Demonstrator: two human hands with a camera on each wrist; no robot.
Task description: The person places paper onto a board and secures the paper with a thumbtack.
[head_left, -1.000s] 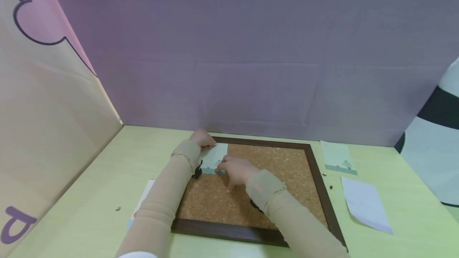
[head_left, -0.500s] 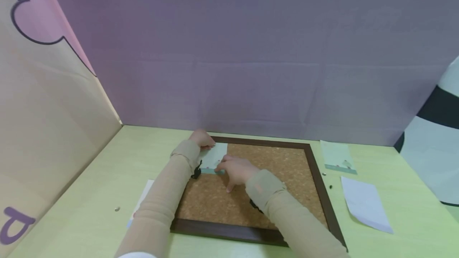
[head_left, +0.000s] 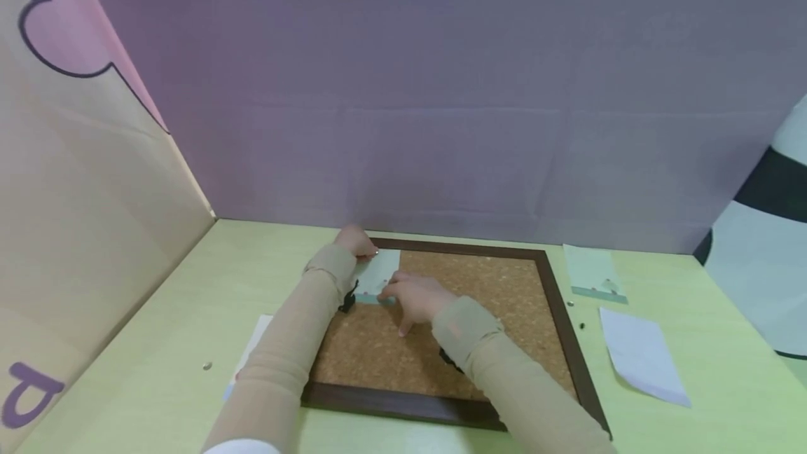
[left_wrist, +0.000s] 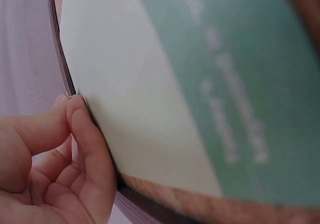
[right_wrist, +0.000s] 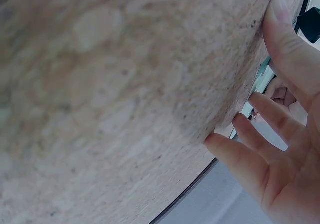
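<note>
A framed cork board [head_left: 504, 300] lies on the table. On its far left part is a pale card [head_left: 376, 275] with a green band along its near edge. At the card's far edge my left hand [head_left: 356, 242] pinches a small silvery thumbtack [left_wrist: 75, 95] between thumb and index finger; most of the tack is hidden by the fingertips. My right hand [head_left: 421, 298] spreads over the card's near right corner. Its fingertips rest on the card and the cork, with the thumb down on the cork, as the right wrist view [right_wrist: 290, 134] of that hand shows.
Right of the board lie a similar green-banded card [head_left: 595, 273], a white sheet [head_left: 643, 356] and two small tacks [head_left: 570, 304]. Another tack [head_left: 207, 366] lies at left, near a card [head_left: 255, 342] partly under the left sleeve. A purple cloth [head_left: 441, 90] hangs behind the table.
Both hands keep nearly the same places on the card and board. A silvery spot shows a little more clearly at the left fingertips; the camera view shifts slightly.
</note>
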